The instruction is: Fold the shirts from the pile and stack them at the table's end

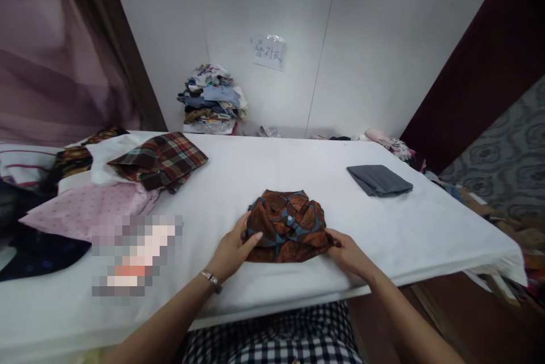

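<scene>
A brown and blue patterned shirt (286, 226), folded into a compact bundle with a pale button showing near its middle, lies in front of me on the white-covered table (272, 284). My left hand (236, 243) grips its left side, thumb on top and the fingers partly hidden by cloth. At the lower right edge, my right hand (344, 247) pinches the fabric between thumb and fingers. The underside of the bundle cannot be seen.
A folded dark grey garment (378, 180) lies to the right. On the left are a plaid shirt (164, 158), a pink dotted garment (91, 209) and a dark navy one (46, 256), near a blurred-out patch. A clothes pile (213, 97) stands by the wall.
</scene>
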Demonstrator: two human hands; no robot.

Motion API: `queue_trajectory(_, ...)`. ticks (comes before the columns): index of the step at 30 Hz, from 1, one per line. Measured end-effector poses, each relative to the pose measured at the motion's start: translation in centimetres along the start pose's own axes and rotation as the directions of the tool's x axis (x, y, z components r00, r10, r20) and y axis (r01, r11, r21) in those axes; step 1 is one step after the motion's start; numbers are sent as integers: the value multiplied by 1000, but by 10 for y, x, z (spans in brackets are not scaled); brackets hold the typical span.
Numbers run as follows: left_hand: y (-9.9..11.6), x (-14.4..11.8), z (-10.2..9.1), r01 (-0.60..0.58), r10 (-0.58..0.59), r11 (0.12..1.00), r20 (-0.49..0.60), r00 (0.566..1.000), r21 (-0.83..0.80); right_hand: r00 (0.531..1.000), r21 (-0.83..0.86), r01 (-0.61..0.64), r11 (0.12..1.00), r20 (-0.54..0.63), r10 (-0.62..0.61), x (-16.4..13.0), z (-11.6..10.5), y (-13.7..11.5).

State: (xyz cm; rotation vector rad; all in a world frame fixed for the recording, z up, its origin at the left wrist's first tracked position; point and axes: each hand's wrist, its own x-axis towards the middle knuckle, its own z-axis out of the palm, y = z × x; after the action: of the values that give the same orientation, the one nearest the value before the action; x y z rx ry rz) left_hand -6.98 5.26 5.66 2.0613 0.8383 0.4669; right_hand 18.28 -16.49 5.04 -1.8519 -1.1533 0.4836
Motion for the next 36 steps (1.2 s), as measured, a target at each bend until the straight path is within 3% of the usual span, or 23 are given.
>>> queue_trajectory(3,3,19,0,89,-93,995,-84,992,-52,990,-7,-103,995,-100,101,21,-10,-2)
queue_trajectory(6,7,44,5,186,-196,979,-120,973,-82,964,-20,-218,976,-160,212,52,-5,-2)
queue_trajectory(9,18,60,12,218,-235,966,-123,964,-136,974,-41,-179,983,-147,172,75,10,-7)
queue_trajectory(14,29,40,11,40,-99,941,-160,982,-336,979,166,43,985,-206,-8,63,22,-14)
queue_trajectory(18,12,13,8,59,-104,915,-91,990,-398,986,175,1,985,-163,28,36,24,5)
queue_trajectory(21,1,6,5,150,-171,941,-41,984,-302,978,44,-86,995,-184,92,27,25,21)
queue_trajectory(23,3,6,0,161,-173,976,-73,982,-145,975,-46,-87,995,-211,76,27,23,24)
queue_trajectory(26,14,9,-7,82,-64,992,-177,982,98,970,-172,-21,985,-243,-21,31,19,15)
queue_trajectory(29,27,19,-5,16,23,978,-189,982,206,969,-240,51,969,-225,-107,46,18,1)
queue_trajectory(34,36,56,11,137,-111,959,-112,987,250,989,-261,-82,962,-142,45,82,27,-15)
queue_trajectory(36,37,66,16,126,-110,961,-75,991,248,989,-262,-114,958,-120,85,90,29,-18)
